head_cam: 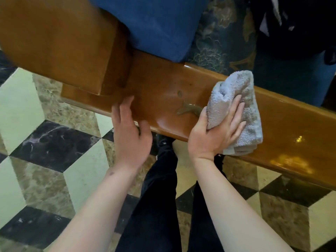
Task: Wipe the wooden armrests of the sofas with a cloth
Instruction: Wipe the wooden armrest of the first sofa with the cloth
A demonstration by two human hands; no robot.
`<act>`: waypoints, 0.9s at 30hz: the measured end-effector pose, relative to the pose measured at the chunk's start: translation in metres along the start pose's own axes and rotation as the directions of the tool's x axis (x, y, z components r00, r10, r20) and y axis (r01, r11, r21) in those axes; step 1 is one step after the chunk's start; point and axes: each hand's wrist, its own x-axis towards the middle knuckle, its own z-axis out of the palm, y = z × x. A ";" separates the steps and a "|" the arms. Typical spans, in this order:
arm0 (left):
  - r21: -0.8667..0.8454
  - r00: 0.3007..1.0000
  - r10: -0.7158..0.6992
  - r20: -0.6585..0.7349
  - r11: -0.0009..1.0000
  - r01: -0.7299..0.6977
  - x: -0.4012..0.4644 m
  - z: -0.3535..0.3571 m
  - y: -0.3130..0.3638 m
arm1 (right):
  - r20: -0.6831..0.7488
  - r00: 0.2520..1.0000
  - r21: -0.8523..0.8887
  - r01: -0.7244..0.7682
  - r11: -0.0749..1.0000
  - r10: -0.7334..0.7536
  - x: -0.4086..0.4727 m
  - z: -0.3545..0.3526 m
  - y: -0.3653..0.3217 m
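Note:
A glossy brown wooden armrest (pixel 160 91) runs from the left middle down to the right edge. On it lies a folded pale grey-blue cloth (pixel 240 99), and my right hand (pixel 216 130) presses flat on it, fingers spread over the cloth. My left hand (pixel 130 131) rests at the armrest's near edge with its fingers apart and nothing in it. A dull smear (pixel 189 109) shows on the wood just left of the cloth.
A blue seat cushion (pixel 154 24) and a patterned dark fabric (pixel 223 33) lie behind the armrest. The wooden sofa frame (pixel 54 39) rises at the upper left. Below is a chequered marble floor (pixel 45 142), with my dark trouser legs (pixel 160 197) over it.

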 end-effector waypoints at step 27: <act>0.284 0.981 0.178 0.082 0.939 -0.194 -0.028 0.027 0.019 | 0.607 -0.186 0.296 0.955 0.003 -0.773 0.061 -0.007 0.013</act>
